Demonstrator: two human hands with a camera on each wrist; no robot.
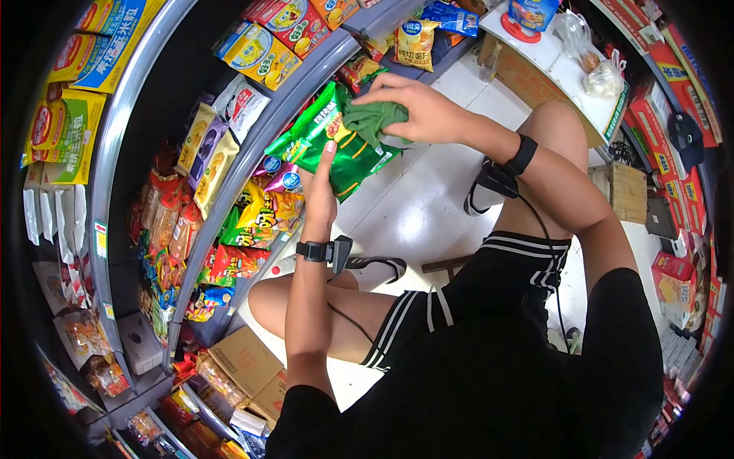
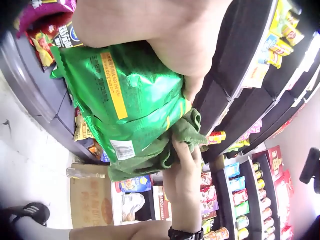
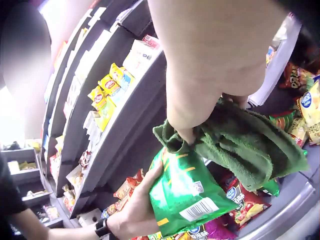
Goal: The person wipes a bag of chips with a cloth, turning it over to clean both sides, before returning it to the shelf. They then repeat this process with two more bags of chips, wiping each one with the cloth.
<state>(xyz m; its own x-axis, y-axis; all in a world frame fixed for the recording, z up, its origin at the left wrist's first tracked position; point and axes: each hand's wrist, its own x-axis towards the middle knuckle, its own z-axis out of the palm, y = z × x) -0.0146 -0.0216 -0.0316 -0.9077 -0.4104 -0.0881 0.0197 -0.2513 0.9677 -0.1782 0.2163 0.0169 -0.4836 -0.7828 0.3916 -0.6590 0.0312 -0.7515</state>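
My left hand [image 1: 319, 197] grips a shiny green snack bag [image 1: 350, 162], its thumb lying over the printed front. Orange stripes and a white barcode label show on the bag [image 3: 182, 192] in the right wrist view. With my right hand [image 1: 425, 111] I hold a dark green cloth [image 1: 372, 119] at the bag's upper end. Part of the cloth [image 2: 150, 161] lies along the bag's edge in the left wrist view, and the rest hangs loosely folded from the right hand. The bag is tilted in front of the lower shelf; the left fingers are mostly hidden behind it in the head view.
Curved grey shelves [image 1: 252, 138] run along the left, filled with snack packets [image 1: 267, 218] and boxes [image 1: 264, 57]. An open cardboard box [image 1: 248, 359] stands at lower left. White floor tiles [image 1: 397, 206] lie below, and a white table [image 1: 550, 57] with bags stands at upper right.
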